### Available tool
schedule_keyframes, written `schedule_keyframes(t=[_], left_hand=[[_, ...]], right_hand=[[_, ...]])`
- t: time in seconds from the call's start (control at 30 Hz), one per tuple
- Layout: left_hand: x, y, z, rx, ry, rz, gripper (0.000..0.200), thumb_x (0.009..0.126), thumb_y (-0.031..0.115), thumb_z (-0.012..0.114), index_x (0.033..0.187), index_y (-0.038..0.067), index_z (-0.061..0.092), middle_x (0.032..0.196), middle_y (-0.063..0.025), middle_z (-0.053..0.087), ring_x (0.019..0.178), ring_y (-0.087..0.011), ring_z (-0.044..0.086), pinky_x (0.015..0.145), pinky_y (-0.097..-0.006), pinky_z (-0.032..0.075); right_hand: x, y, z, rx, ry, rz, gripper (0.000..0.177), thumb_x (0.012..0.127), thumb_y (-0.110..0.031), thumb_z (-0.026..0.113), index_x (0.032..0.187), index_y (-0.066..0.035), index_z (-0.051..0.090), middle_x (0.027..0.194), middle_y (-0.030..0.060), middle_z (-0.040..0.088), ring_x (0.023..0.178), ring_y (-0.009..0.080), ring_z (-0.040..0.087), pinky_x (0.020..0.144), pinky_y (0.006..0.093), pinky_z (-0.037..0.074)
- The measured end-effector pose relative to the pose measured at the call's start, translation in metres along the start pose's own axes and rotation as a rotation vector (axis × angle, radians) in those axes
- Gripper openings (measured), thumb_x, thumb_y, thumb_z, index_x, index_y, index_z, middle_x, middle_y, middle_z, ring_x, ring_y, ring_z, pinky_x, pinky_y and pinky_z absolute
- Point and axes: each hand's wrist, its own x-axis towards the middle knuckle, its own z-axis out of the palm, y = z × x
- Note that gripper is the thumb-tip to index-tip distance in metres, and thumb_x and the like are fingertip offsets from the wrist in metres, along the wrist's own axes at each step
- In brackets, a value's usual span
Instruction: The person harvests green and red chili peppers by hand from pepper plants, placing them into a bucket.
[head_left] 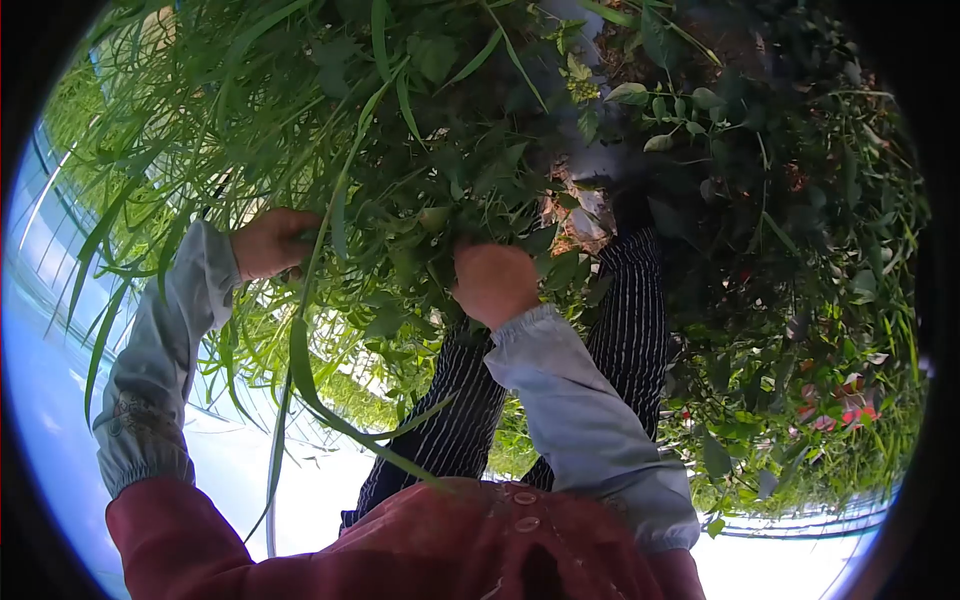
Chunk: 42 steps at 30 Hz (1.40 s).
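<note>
My left hand point(270, 243) is among tall grass and leafy stems at the left, its fingers curled inward. What lies within them is hidden by the greenery. Nearer the middle, my right hand point(495, 283) is closed like a fist against a dense leafy plant point(400, 250). Leaves and shadow cover its fingertips, so anything it grips cannot be made out. A rounded green thing point(433, 218), perhaps a fruit, shows among the leaves just above and left of my right hand. A long grass blade point(318, 260) crosses in front, close to my left hand.
Striped trouser legs point(632, 330) stand among the plants below my hands. Between leaves lies a pale scrap point(592, 215) on brown ground. More leafy plants point(740, 440) grow at the right, with red patches point(855, 402) among them. Tall grass point(230, 110) fills the upper left.
</note>
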Motion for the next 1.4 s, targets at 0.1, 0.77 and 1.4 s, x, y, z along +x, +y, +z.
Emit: schedule_keyframes(t=[0.1, 0.77, 1.4], left_hand=[[-0.007, 0.036, 0.004, 0.579, 0.176, 0.159, 0.03, 0.077, 0.016, 0.06, 0.106, 0.011, 0.059, 0.082, -0.0147, 0.061, 0.071, -0.0298, 0.061, 0.063, -0.0368, 0.047], [0.044, 0.236, 0.041, 0.567, 0.685, 1.023, 0.033, 0.072, 0.002, 0.06, 0.104, 0.003, 0.057, 0.085, -0.0164, 0.06, 0.077, -0.0336, 0.06, 0.066, -0.0378, 0.05], [0.169, 0.035, -0.099, 1.53, 0.322, 0.179, 0.038, 0.074, 0.006, 0.057, 0.111, 0.006, 0.053, 0.096, -0.0162, 0.06, 0.09, -0.0332, 0.059, 0.079, -0.0391, 0.048]], right_hand=[[0.001, 0.0, -0.002, 0.009, 0.017, 0.023, 0.027, 0.067, -0.021, 0.064, 0.087, -0.005, 0.055, 0.075, 0.0125, 0.064, 0.073, 0.0297, 0.063, 0.061, 0.0404, 0.049], [-0.004, -0.002, 0.003, 0.067, 0.129, -0.013, 0.015, 0.074, -0.014, 0.053, 0.073, -0.008, 0.066, 0.074, 0.0114, 0.065, 0.072, 0.0251, 0.065, 0.062, 0.0369, 0.051], [-0.01, 0.005, 0.015, 0.093, 0.224, -0.072, 0.016, 0.07, -0.013, 0.056, 0.084, -0.006, 0.059, 0.066, 0.0094, 0.06, 0.064, 0.0255, 0.061, 0.053, 0.038, 0.048]])
